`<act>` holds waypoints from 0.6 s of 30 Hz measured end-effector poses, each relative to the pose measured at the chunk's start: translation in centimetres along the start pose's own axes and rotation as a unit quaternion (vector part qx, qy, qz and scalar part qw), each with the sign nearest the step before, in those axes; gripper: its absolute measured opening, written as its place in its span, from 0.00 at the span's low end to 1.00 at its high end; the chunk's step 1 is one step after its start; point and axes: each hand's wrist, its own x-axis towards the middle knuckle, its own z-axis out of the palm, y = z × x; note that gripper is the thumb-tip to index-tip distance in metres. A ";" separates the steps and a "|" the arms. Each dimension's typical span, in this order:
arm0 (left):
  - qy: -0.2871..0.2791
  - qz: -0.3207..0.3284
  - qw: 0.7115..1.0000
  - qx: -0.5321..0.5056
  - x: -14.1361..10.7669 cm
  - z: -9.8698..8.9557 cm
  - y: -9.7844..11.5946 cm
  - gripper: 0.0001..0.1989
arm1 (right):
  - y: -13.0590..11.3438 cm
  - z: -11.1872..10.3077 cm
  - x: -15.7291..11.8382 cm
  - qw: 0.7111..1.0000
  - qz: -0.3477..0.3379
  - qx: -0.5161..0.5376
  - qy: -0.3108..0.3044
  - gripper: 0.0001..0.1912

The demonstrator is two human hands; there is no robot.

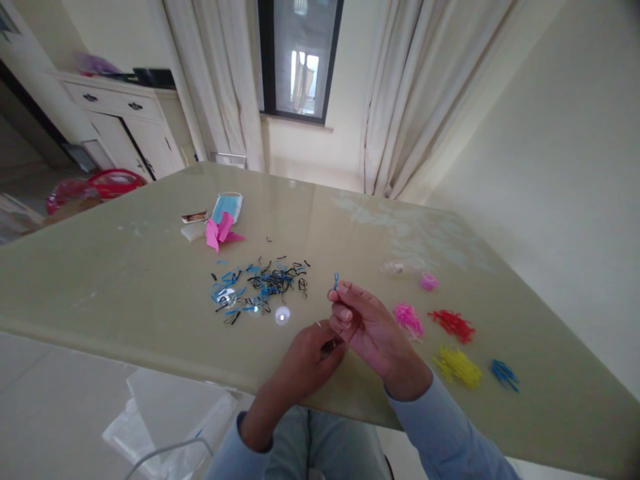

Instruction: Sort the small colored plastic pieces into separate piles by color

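Note:
Between the thumb and forefinger of my right hand a small blue rubber band is pinched, its loop sticking up above the fingertips. Close beside it, touching or almost touching, is my left hand with its fingers curled inward; whatever it may hold is hidden. A mixed heap of black and blue rubber bands lies on the table left of my hands. To the right are sorted piles: pink bands, red bands, yellow bands and a small blue pile.
At the table's far left lie a blue face mask, pink paper and a small wrapper. A pink roll rests behind the sorted piles. Plastic sheeting and a cable are below the front edge.

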 end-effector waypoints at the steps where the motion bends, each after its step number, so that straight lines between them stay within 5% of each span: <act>1: -0.003 0.000 1.000 -0.004 0.0 0.0 -0.1 0.05 | -0.1 -0.1 -0.1 1.000 -0.004 0.002 0.003 0.11; 10: -0.011 -0.005 1.000 0.021 -0.2 -0.3 0.2 0.07 | -0.9 -2.0 -1.7 0.997 -0.064 -0.014 0.052 0.13; 18: -0.005 -0.001 0.999 0.039 -0.4 -0.5 0.0 0.09 | -3.3 -5.9 -6.4 0.981 -0.140 -0.060 0.118 0.12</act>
